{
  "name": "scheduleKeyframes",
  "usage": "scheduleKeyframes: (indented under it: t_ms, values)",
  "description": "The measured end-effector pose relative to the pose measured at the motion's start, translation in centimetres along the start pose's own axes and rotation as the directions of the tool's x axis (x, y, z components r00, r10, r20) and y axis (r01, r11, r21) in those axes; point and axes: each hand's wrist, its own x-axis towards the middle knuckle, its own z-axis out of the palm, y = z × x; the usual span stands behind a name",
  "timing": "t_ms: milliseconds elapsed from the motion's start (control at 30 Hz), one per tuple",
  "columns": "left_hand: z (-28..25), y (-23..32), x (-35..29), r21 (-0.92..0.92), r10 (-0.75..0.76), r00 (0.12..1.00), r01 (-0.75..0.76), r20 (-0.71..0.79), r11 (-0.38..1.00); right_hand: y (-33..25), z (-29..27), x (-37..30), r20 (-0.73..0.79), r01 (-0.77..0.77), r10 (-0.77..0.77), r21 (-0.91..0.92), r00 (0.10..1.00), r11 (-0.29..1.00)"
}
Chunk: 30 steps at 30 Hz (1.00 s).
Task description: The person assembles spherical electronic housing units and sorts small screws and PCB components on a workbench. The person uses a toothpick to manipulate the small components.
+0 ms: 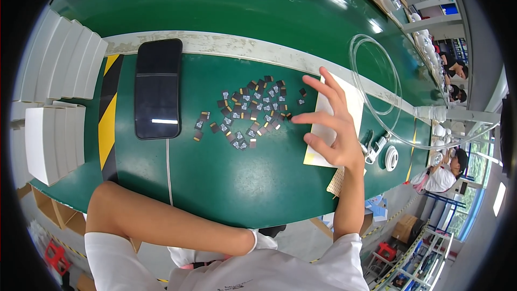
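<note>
Many small cards [259, 106] could scatter if the right hand [344, 141], grip spread wide, brushes them; left grip hidden.

Near strip: open green worktop [215, 180] between the scattered small cards [237, 114] and the left forearm [177, 225].
Left way: blocked by a dark flat device [158, 94] and thin cable [168, 175].
Far edge: pale rail [242, 48] crosses.
Right side: white reel [391, 158] and looped tubing [399, 83] obstruct.

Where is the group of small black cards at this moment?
In the head view, the black cards lie scattered centrally on the green table, between the dark slab at left and the right hand.
</note>
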Motion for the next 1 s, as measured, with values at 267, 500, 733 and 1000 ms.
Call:
scheduleKeyframes:
  t_ms: [267, 500, 733, 1000]
  values:
    - [1.3, -1.9, 2.2, -0.180, 0.047, 0.999, -0.044, 0.013, 0.983, 0.6, 0.4, 0.2, 0.030, 0.044, -0.042, -0.052, 0.999, 0.998]
    - [-0.9, 0.7, -1.2, -0.154, -0.059, 0.993, 0.075, 0.106, 0.985, 0.2, 0.3, -0.1, 0.021, 0.048, -0.047, -0.025, 0.999, 0.999]
    - [1.2, -1.4, 2.2, 0.250, 0.031, 0.998, -0.045, 0.059, 0.967, 0.8, 0.2, 0.1, -0.023, -0.018, 0.015, -0.141, 1.000, 0.990]
    - [-0.5, 0.9, -2.0, 0.367, 0.095, 0.995, -0.104, 0.042, 0.924, 0.0, 1.2, 0.0, 0.004, 0.020, -0.020, -0.132, 1.000, 0.991]
